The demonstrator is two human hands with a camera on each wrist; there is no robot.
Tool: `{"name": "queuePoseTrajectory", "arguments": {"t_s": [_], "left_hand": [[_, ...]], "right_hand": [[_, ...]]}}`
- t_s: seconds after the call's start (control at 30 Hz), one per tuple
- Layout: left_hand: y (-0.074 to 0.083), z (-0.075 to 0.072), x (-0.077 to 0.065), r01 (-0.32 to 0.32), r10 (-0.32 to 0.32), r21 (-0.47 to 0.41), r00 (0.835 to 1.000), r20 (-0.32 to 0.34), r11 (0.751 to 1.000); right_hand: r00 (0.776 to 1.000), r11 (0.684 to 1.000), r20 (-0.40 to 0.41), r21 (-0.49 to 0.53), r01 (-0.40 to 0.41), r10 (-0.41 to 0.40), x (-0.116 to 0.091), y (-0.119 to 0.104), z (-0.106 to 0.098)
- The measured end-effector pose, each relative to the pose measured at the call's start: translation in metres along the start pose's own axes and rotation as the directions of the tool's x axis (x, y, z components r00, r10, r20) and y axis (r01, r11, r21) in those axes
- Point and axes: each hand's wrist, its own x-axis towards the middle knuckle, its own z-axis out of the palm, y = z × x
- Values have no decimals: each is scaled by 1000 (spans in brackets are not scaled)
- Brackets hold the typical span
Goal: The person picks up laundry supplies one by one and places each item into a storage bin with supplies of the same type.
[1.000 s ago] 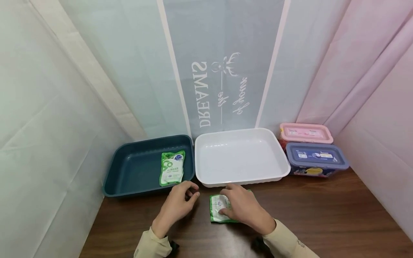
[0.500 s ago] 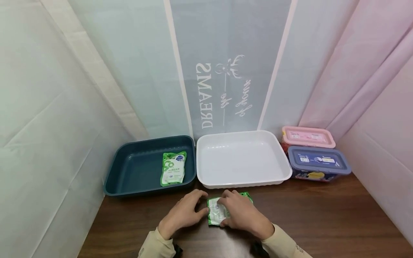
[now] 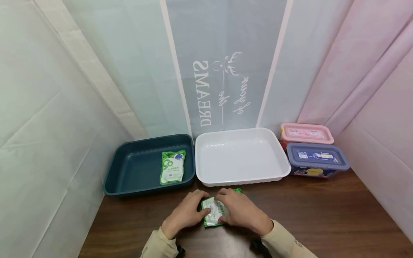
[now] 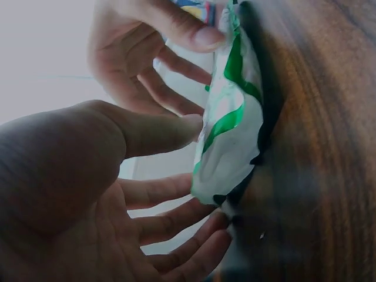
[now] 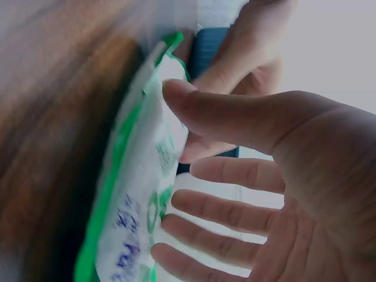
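Note:
A green-and-white detergent pouch [image 3: 213, 207] lies flat on the wooden table between both hands. My left hand [image 3: 187, 212] is at its left end; in the left wrist view the thumb tip touches the pouch [image 4: 230, 138] and the loosely bent fingers spread around its end. My right hand [image 3: 241, 210] lies over the right part, covering much of it. In the right wrist view its thumb rests on the pouch [image 5: 144, 188], and its nearly straight fingers reach the far side. A similar pouch [image 3: 172, 168] lies in the dark teal tray [image 3: 138, 168].
A white tray [image 3: 238, 157] stands right of the teal one, just beyond the hands. At the right are a blue-lidded box [image 3: 317, 159] and a pink-lidded box [image 3: 306, 134]. A fabric curtain [image 3: 226, 36] closes off the back above the brown table [image 3: 322, 211].
My left hand has moved right to the pouch's left end. The pouch has slid a little left and turned slightly under my right hand.

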Motion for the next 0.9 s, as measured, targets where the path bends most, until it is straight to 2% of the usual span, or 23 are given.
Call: {"name": "queuePoseTrajectory", "arguments": {"t_s": [0.13,0.23,0.33,0.53,0.6,0.7,0.77,0.83,0.9], "left_hand": [[-1,2,0,8,-8,-4,1000,-11,1000],[0,2,0,18,-18,-15,1000,-8,1000],[1,2,0,25,-26,-36,1000,-7,999],[1,1,0,30,-31,-82,999,-12,996],[-12,8,4,15,-18,-109,999,-29,994],[-14,6,5,29,-32,-147,999,-15,989],[-16,4,6,35,-34,-188,999,4,982],[-13,-3,5,56,-44,-234,998,54,971],[-31,3,10,60,-36,-285,996,87,957]], "right_hand": [[994,993,2,37,-109,109,-2,7,-8],[978,976,27,54,-210,209,-4,12,-13],[961,960,60,63,-273,269,-5,14,-17],[950,948,50,63,-311,309,-9,16,-21],[947,945,46,58,-321,319,-9,18,-22],[941,937,72,89,-337,332,-8,22,-22],[938,930,87,129,-345,336,-7,26,-22],[940,922,97,184,-340,327,-7,32,-21],[951,922,92,235,-308,294,-8,36,-21]]}}
